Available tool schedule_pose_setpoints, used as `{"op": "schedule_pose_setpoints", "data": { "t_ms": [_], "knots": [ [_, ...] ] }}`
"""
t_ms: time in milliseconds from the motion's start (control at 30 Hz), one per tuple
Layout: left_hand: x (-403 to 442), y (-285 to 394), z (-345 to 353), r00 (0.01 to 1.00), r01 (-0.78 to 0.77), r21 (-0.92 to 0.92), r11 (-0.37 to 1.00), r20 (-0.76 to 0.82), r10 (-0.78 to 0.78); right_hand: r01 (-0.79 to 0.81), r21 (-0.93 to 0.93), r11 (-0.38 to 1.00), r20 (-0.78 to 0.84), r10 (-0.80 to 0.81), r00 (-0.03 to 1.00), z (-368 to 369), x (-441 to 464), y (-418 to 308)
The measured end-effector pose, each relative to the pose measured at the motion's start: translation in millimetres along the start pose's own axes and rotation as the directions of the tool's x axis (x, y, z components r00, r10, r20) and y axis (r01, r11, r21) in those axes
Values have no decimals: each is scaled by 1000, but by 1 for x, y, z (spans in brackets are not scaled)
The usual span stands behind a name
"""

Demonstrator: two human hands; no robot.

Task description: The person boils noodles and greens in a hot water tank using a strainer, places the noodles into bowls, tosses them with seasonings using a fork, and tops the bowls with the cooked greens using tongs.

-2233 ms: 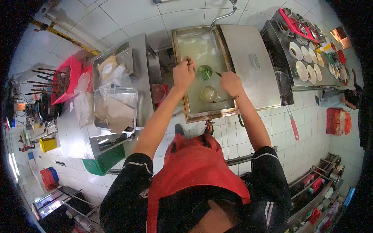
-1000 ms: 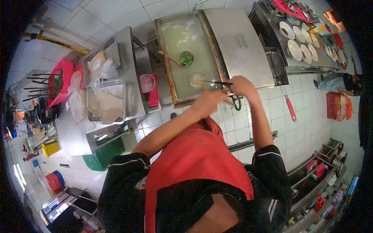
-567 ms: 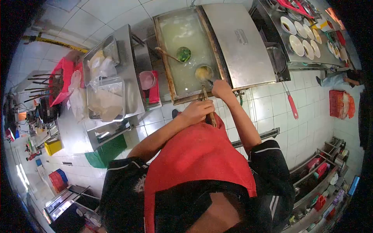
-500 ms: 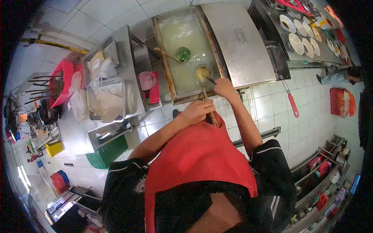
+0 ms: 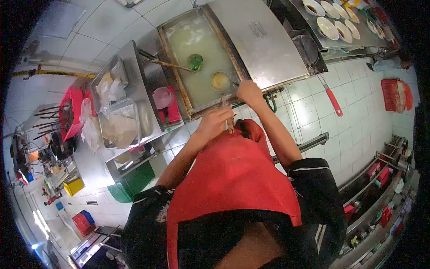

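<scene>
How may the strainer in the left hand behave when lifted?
The strainer will probably drip, being at the cloudy liquid. Its handle looks wooden, so probably stiff. The filled basket may dip: the left hand holds the opposite end.

I'm counting two hands point(image 5: 216, 121) point(image 5: 250, 93), two strainers point(image 5: 212, 84) sitting just beyond them, and two metal trays point(image 5: 118, 68) lying off to their left.
</scene>
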State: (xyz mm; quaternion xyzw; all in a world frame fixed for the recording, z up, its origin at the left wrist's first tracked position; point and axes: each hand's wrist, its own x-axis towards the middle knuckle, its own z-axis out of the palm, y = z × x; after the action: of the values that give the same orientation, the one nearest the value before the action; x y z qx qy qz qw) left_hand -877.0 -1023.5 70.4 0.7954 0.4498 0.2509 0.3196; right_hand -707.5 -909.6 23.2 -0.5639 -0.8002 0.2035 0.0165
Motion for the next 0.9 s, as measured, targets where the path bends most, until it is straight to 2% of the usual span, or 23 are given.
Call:
{"op": "schedule_pose_setpoints", "data": {
  "t_ms": [100, 133, 233, 267, 367, 400, 500, 533, 633, 800, 833, 867, 900],
  "knots": [
    [1, -9, 10, 991, -80, 42, 996, -105, 84, 29, 9, 1000, -84, -28, 996, 53, 14, 11],
    [0, -4, 12, 993, -53, 45, 998, -106, 57, 113, -2, 994, -35, -113, 993, 31, 2, -5],
    [1, 2, 9, 991, 6, 56, 998, -136, 1, 235, -14, 972, 135, -231, 963, 21, 13, -3],
    [0, 1, 10, 986, 8, 45, 999, -166, -1, 88, 101, 991, 79, -96, 992, 17, 13, 1],
    [0, 2, 15, 978, -4, 4, 1000, -207, 5, 55, 40, 998, 151, -61, 987, 40, 14, 3],
    [-1, 2, 14, 978, -14, -6, 1000, -209, 12, 139, 39, 990, 204, -144, 968, 44, 20, 5],
    [-3, 3, 13, 975, 36, -26, 999, -218, -41, 262, -56, 964, 151, -251, 956, 34, 30, 16],
    [-4, 1, 14, 976, 30, -24, 999, -215, -34, 269, -38, 962, 78, -265, 961, 68, 38, 29],
    [-13, -6, 14, 982, -5, -10, 1000, -188, 3, 222, 51, 974, 159, -228, 961, 61, 24, 7],
    [-17, -21, 14, 961, -88, -6, 996, -263, 84, 78, 55, 995, 96, -83, 992, 81, 12, 16],
    [-19, -22, 11, 970, -50, -39, 998, -239, 40, 43, 66, 997, 69, -48, 996, 78, 5, 11],
    [-17, -24, 6, 976, -20, -69, 997, -216, 5, 106, 37, 994, 125, -110, 986, 69, 0, 14],
    [-14, -26, 2, 981, 8, -102, 995, -190, -28, 75, 65, 995, 101, -81, 992, 59, -4, 20]
  ]
}}
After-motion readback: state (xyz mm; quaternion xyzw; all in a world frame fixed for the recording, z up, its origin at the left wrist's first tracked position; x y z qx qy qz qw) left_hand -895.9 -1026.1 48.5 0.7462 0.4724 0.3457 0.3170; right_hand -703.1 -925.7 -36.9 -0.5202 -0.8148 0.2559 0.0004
